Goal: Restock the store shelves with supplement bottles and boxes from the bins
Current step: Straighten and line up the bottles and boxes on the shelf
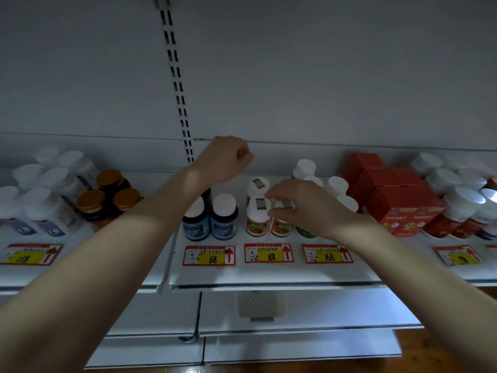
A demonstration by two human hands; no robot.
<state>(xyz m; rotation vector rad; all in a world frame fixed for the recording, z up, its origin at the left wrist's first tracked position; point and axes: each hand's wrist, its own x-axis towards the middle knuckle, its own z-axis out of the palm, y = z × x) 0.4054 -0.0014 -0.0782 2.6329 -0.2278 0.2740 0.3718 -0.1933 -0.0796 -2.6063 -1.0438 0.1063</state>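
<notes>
- White-capped orange-label plastic bottle (281, 226) pinched at its cap by right hand (304, 208); a sideways nudge could topple its close neighbour bottle (256, 222)
- Left hand (223, 157) curled above; whether it holds anything, cannot tell

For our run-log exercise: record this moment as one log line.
phase: shelving | right hand: fingers grip white-capped orange-labelled plastic bottle | left hand: curled, raised above white shelf

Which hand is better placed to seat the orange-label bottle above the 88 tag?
Right: the right hand grips that orange-label bottle from above, while the left hand is raised, curled, over the blue-label bottles.
</notes>
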